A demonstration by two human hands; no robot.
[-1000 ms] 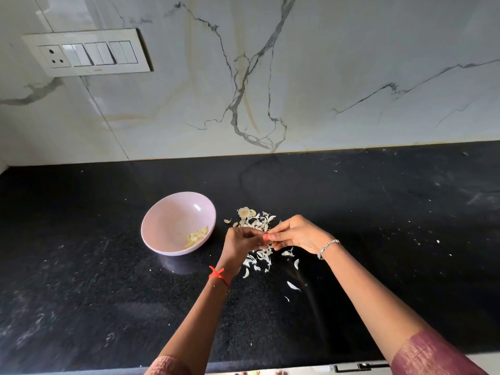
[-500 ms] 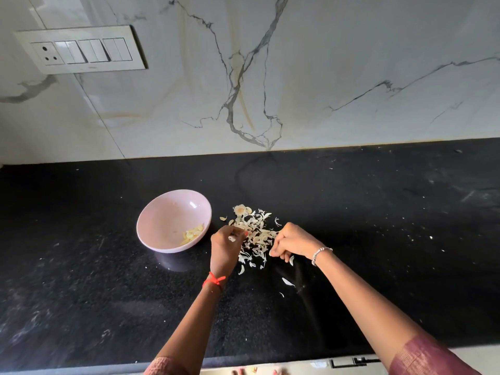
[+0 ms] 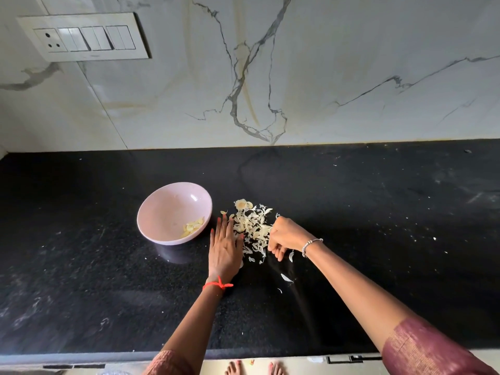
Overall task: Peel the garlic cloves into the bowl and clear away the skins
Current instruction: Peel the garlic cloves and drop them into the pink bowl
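Skins point(image 3: 253, 228) lie heaped lengthwise toward wall point(image 3: 324, 77); bowl point(image 3: 147, 212) left.

The tabletop point(image 3: 378, 212) is black polished stone, flecked all over with pale specks and crumbs. A pink bowl point(image 3: 167, 207) sits on it left of centre, its shape mirrored faintly in the gloss. Just right of the bowl lies a loose heap of garlic skins point(image 3: 253, 226), and a few stray skins point(image 3: 286, 278) are scattered nearer the front edge. The left grip point(image 3: 226, 250) lies palm down between bowl and heap, fingers straight.
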